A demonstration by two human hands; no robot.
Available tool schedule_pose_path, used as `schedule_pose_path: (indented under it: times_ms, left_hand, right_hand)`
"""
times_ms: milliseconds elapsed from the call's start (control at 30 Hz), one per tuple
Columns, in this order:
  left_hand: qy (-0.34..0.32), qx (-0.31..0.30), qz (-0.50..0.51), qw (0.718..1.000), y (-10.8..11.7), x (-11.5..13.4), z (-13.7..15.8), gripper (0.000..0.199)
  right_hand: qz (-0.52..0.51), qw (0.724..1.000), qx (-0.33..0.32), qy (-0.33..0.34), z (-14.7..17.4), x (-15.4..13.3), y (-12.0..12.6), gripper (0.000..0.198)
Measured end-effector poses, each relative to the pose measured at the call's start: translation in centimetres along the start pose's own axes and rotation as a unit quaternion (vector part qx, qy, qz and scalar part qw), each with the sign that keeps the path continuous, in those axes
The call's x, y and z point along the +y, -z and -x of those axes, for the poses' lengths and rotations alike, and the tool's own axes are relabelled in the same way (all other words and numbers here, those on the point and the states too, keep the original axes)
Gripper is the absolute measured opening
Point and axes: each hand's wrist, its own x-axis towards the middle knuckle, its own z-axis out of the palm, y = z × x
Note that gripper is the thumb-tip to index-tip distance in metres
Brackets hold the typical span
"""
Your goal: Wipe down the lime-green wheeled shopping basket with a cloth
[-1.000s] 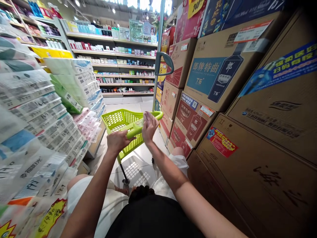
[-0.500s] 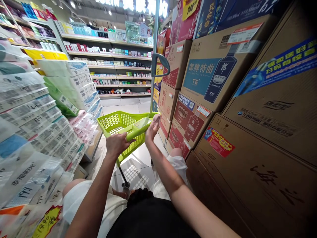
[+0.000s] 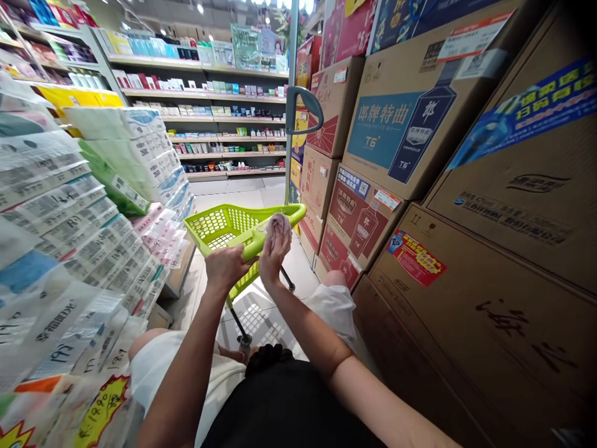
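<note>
A lime-green shopping basket cart [image 3: 224, 221] with perforated sides stands in front of me on thin dark legs. My left hand [image 3: 227, 267] is closed around the near left part of its rim. My right hand [image 3: 276, 249] presses a greyish-pink cloth [image 3: 278, 225] onto the middle of that same near rim, just right of my left hand. The cloth is bunched under the fingers. A blue-grey upright pole with a loop handle [image 3: 304, 111] rises behind the basket's right side.
Stacked cardboard cartons [image 3: 382, 130] line the right side closely. Wrapped tissue packs [image 3: 69, 205] are piled along the left. Shelves of small boxed goods [image 3: 205, 93] stand across the back, beyond the tiled floor [image 3: 242, 190].
My right hand has slid left along the rim, from its right corner to near my left hand, and the cloth now shows clearly. My left hand keeps its hold.
</note>
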Motion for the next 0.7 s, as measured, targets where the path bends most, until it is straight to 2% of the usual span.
schedule_pose_path:
  times_ms: [67, 233, 300, 400, 467, 533, 600, 700]
  left_hand:
    - [-0.004, -0.001, 0.005, 1.0, 0.1, 0.1, 0.1, 0.056]
    - [-0.005, -0.006, 0.005, 1.0, 0.1, 0.8, 0.0, 0.061]
    - [0.004, -0.003, 0.009, 1.0, -0.1, 1.4, -0.1, 0.062]
    - [0.012, 0.012, 0.024, 1.0, -0.4, 2.0, -0.1, 0.061]
    - [-0.016, 0.028, 0.056, 0.998, -0.5, 1.7, 0.0, 0.058]
    - [-0.065, 0.062, 0.121, 0.989, -0.7, 0.7, 0.1, 0.056]
    - [-0.085, 0.126, 0.206, 0.967, -1.2, -0.6, 0.1, 0.059]
    - [-0.022, 0.218, 0.321, 0.921, -2.7, -2.0, -0.4, 0.06]
  right_hand:
    - [-0.006, 1.0, 0.006, -0.03, -1.2, 0.0, 0.9, 0.049]
    - [0.031, 0.994, -0.085, -0.063, -8.8, 1.7, 2.9, 0.037]
    - [0.042, 0.991, -0.114, -0.051, -9.4, 1.4, 2.9, 0.036]
    - [0.039, 0.988, -0.148, 0.02, -8.3, 0.7, 2.6, 0.033]
    - [0.038, 0.982, -0.178, 0.052, -8.6, 0.7, 2.8, 0.031]
    - [0.049, 0.979, -0.195, 0.042, -10.4, 1.3, 3.3, 0.03]
    - [0.059, 0.977, -0.203, 0.028, -12.2, 1.8, 3.7, 0.03]
    - [0.051, 0.977, -0.202, 0.041, -12.1, 1.8, 3.6, 0.03]
